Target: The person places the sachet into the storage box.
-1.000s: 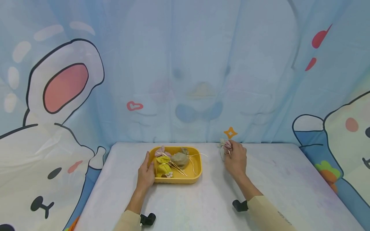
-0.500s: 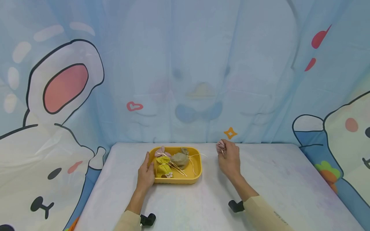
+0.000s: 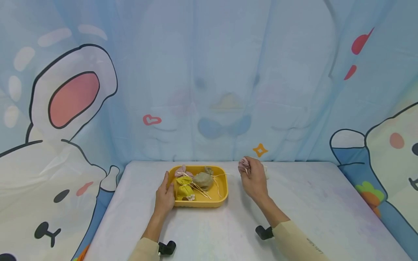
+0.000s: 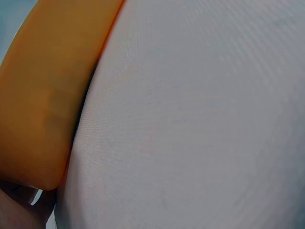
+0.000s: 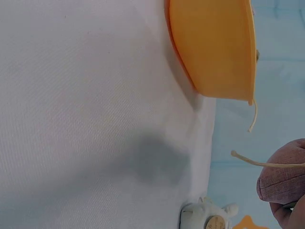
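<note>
A yellow tray (image 3: 219, 198) sits on the white table, holding a yellow pouch (image 3: 183, 188), a grey-brown pouch (image 3: 203, 179) and a pink pouch (image 3: 180, 171) with loose strings. My left hand (image 3: 166, 186) lies with straight fingers against the tray's left side; the left wrist view shows the tray's wall (image 4: 43, 95) close up. My right hand (image 3: 249, 171) holds a small pink pouch (image 3: 243, 165) just right of the tray, lifted off the table. In the right wrist view this pink pouch (image 5: 283, 177) trails a string beside the tray (image 5: 214, 47).
A small white pouch (image 3: 266, 172) lies on the table behind my right hand, also in the right wrist view as the white pouch (image 5: 206, 217). A blue cartoon curtain (image 3: 209, 79) closes off the back and sides. Bare tablecloth (image 3: 326, 210) stretches to the right and front.
My right hand has moved left toward the tray carrying the pink pouch, uncovering the white pouch left on the table. The left hand has stayed put.
</note>
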A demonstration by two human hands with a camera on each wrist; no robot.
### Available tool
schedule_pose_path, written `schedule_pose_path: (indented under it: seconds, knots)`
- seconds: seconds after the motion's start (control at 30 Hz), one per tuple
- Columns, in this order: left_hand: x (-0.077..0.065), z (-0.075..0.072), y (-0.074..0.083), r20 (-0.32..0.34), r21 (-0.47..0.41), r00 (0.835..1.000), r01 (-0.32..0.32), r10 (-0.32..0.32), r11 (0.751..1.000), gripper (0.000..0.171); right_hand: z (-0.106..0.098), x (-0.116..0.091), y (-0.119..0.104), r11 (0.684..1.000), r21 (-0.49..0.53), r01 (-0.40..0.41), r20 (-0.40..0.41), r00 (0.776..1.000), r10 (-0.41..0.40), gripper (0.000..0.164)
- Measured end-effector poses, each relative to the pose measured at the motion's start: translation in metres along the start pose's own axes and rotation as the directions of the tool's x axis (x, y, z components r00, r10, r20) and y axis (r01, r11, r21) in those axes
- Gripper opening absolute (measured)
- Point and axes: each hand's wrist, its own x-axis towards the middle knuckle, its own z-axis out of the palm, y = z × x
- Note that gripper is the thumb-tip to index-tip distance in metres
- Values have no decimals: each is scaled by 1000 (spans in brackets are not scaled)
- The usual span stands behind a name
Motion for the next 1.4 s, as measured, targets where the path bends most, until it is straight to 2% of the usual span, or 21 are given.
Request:
schedule_pose_path:
  seconds: [0.13,0.37,0.53,0.8,1.1,1.4]
  knots:
    - [0,0,0,2,7,1000,-1,1,1000,58,-1,-1,-5,1000,3,0,25,1000,0,39]
    - [0,0,-1,3,10,1000,2,-2,1000,58,0,-3,-15,998,45,50,56,997,-52,45]
    - [0,0,-1,2,10,1000,7,-7,1000,58,0,-4,-20,998,29,60,67,996,-61,48]
    - [0,0,0,0,12,1000,12,-12,1000,58,1,-4,-26,995,27,92,56,994,-93,47]
    - [0,0,-1,3,5,1000,17,-17,1000,57,6,-8,-37,987,58,147,113,982,-153,49]
    - [2,0,-2,1,7,1000,15,-15,1000,57,12,-11,-43,984,56,171,122,977,-176,49]
